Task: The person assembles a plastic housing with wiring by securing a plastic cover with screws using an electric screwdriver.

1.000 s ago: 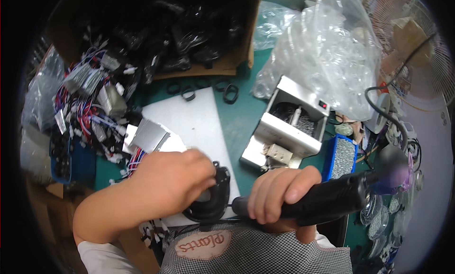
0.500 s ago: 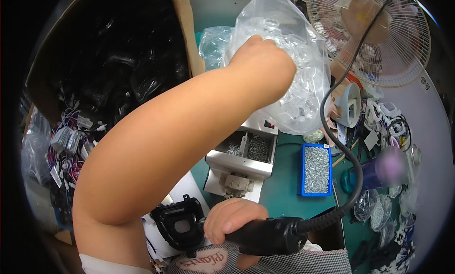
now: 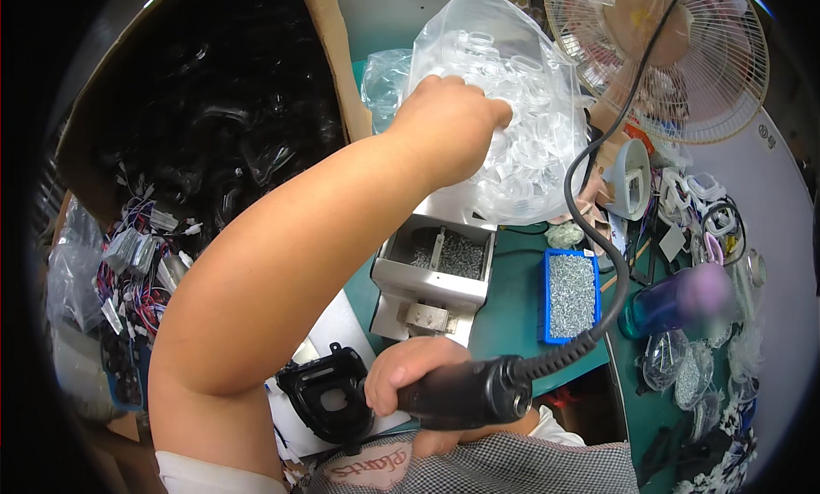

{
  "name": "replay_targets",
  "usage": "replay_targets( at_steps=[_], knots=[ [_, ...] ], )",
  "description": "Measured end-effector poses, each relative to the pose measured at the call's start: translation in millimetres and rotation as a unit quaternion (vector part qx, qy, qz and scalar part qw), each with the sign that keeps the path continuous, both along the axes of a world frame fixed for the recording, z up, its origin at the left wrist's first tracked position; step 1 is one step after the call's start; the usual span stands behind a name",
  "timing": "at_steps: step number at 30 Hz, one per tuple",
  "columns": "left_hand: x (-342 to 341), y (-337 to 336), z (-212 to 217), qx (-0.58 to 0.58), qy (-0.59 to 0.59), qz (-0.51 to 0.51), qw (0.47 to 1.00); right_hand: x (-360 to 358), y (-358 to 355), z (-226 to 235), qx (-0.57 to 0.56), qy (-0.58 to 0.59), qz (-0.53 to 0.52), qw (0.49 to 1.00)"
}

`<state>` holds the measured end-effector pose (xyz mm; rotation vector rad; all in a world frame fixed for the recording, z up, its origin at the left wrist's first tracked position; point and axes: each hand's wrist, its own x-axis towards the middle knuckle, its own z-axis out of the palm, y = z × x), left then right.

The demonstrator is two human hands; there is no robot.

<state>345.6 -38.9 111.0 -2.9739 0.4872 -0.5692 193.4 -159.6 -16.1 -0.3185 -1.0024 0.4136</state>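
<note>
My left hand reaches over the mouth of a clear plastic bag, among the clear plastic parts heaped in it. The fingers bend down and their tips are hidden, so whether they grip a part does not show. Low in the middle, my right hand wraps round a black corded electric screwdriver held roughly level. Its tip end points left, beside a black plastic housing with an opening in its middle. That housing rests on a white surface in front of me.
A metal screw feeder and a blue tray of screws stand on the green table. The screwdriver cord arcs up past a fan. To the left are a carton of black parts and wire bundles; a purple bottle lies right.
My left hand has shifted left and slightly down over the bag, uncovering more clear parts. The screwdriver in my right hand has moved slightly left and up.
</note>
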Motion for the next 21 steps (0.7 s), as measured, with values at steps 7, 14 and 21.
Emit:
replay_targets(
  at_steps=[7, 14, 21],
  knots=[
    [-73.0, 23.3, 37.1, -0.502, 0.092, 0.021, 0.859, -2.2, -4.7, 9.5, -0.037, 0.020, -0.017, 0.999],
    [-182.7, 64.0, 6.5, -0.650, 0.177, 0.100, 0.732, -10.6, 6.2, 7.6, -0.007, 0.035, -0.087, 0.996],
    [-276.3, 77.9, -53.7, -0.686, 0.219, 0.236, 0.653, -9.0, 13.3, 3.8, -0.005, 0.057, -0.068, 0.996]
  ],
)
